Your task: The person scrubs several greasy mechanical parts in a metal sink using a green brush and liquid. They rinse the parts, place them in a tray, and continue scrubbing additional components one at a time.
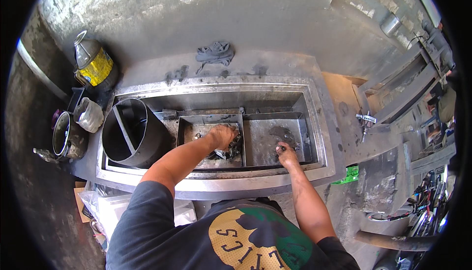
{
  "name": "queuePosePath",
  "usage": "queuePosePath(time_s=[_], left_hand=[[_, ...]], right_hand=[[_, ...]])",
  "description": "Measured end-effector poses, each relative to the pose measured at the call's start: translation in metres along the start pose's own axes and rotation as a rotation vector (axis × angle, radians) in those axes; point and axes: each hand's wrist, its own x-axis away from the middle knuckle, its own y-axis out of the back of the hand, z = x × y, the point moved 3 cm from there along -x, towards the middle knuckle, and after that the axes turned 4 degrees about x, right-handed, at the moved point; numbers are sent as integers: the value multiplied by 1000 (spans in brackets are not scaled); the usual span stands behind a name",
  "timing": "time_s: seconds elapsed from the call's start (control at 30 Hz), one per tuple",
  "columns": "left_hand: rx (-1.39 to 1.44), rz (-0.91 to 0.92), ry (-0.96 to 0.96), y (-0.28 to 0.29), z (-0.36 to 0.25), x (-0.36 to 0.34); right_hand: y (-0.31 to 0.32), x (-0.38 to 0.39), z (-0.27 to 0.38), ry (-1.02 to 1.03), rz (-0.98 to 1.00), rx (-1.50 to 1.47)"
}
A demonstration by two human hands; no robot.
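My left hand (223, 136) reaches down into the left compartment of a divided metal tray (243, 142). It touches a heap of dark, greasy metal parts (235, 151); its fingertips are hidden among them. Over the right compartment, my right hand (286, 155) is closed, with a small dark piece (280, 148) showing at its fingertips, too small to name. A dark wet patch (282, 133) stains the bottom of that compartment just beyond this hand. The tray sits inside a long metal basin (211, 89) with a wide rim.
A large open drum with a crossbar (129, 132) stands at the basin's left end. Farther left are a yellow-labelled jug (96, 71), a pot (63, 133) and a clear plastic container (89, 115). A dark rag (215, 53) lies behind the basin. A metal tool (365, 122) lies on the right.
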Motion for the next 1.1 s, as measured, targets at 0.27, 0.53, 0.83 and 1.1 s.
queuePosePath(time_s=[0.27, 0.53, 0.83, 1.1], left_hand=[[-121, -165, -105, 4, -10, 24], [141, -152, 13, 2, -8, 25], [552, -306, 172, 43, 55, 30], [1052, -435, 573, -24, 105, 13]], right_hand=[[18, 9, 44, 241, -238, 87], [-6, 5, 10, 173, 14, 195], [0, 5, 2, 84, 46, 144], [-8, -1, 7, 152, 62, 167]])
